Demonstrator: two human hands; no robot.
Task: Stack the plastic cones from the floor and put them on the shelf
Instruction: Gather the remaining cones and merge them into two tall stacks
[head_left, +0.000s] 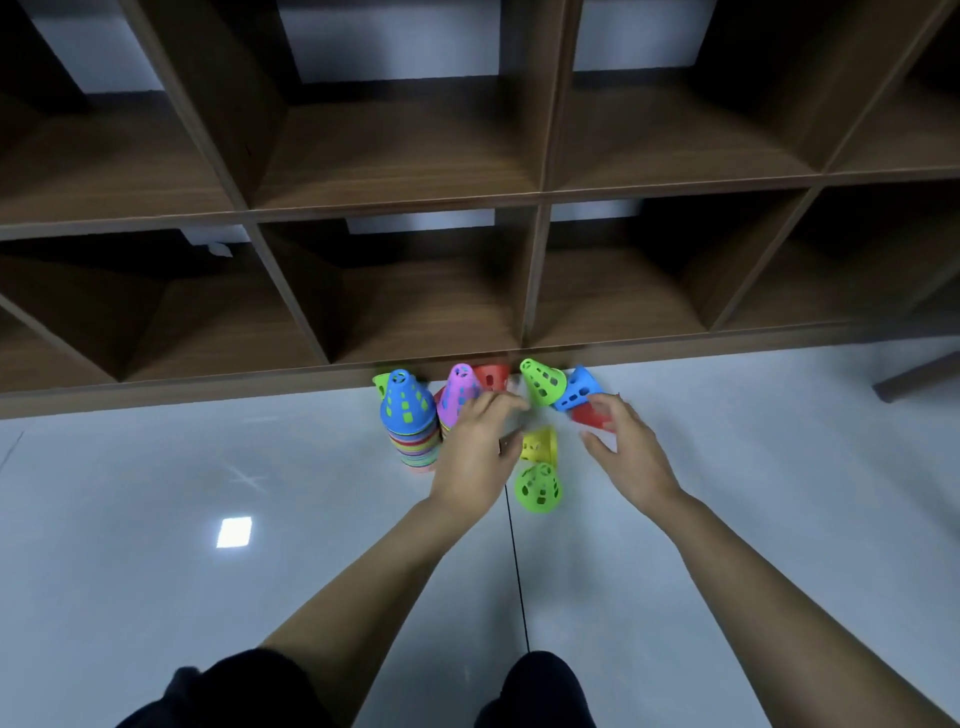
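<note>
Colourful perforated plastic cones lie on the pale floor in front of a dark wooden shelf (395, 208). A tall stack topped by a blue cone (407, 405) stands at the left, with a second stack topped by a purple cone (460, 392) beside it. Loose cones lie around: yellow (539, 446), green (538, 488), another green (543, 382), blue (577, 392), red (589, 415) and a red one (492, 376) by the shelf. My left hand (478, 447) hovers by the purple stack, fingers relaxed. My right hand (626, 447) is spread over the red cone, holding nothing.
The shelf has open, empty-looking cubbies in two visible rows; its bottom edge (208, 395) runs just behind the cones. A dark seam (514, 545) crosses the glossy floor. My knees (535, 686) show at the bottom. A wooden piece (919, 376) sits at far right.
</note>
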